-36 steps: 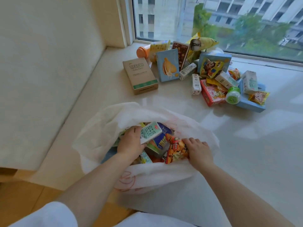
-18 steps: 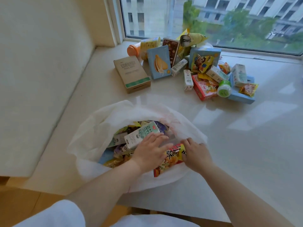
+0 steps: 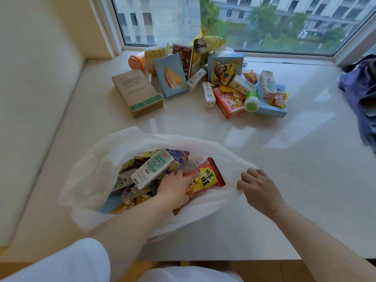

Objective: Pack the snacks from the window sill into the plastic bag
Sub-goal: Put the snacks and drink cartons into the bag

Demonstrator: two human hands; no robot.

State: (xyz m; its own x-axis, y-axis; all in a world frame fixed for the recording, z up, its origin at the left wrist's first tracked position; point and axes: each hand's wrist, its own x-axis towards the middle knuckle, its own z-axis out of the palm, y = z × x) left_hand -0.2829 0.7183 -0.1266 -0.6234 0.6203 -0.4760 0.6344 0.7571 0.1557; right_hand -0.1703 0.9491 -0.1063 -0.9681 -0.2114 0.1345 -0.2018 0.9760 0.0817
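Pale window sill [image 3: 264, 169] under the glass, with a heap of snacks [image 3: 213, 82] waiting unpacked near the window. Nearer us, the white plastic bag [image 3: 91, 176] lies open and part full; the left hand [image 3: 177, 188] is inside, fingers curled on a red snack packet [image 3: 209, 176] beside a milk carton [image 3: 152, 169]. Right hand [image 3: 258, 188] pinches the bag's rim.
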